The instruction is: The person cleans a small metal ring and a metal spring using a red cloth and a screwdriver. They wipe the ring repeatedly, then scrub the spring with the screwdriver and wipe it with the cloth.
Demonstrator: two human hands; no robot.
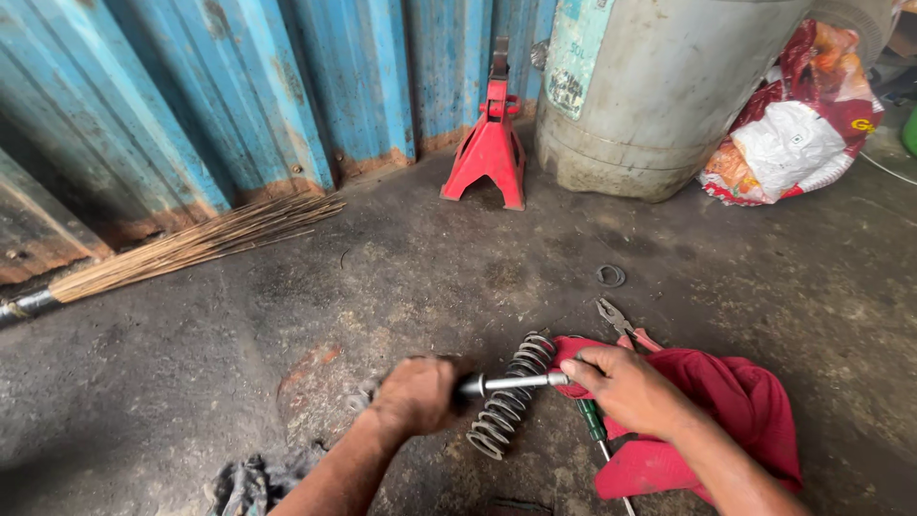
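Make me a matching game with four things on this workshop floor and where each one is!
Things:
1. red jack stand
2. broom
3. coil spring
4. pliers

Places:
A. lying along the blue metal wall on the left
B. on the floor between the two hands, under the metal rod
C. standing upright beside the big grey drum
D. at the top edge of the red cloth

Pairs: 1-C, 2-A, 3-B, 4-D
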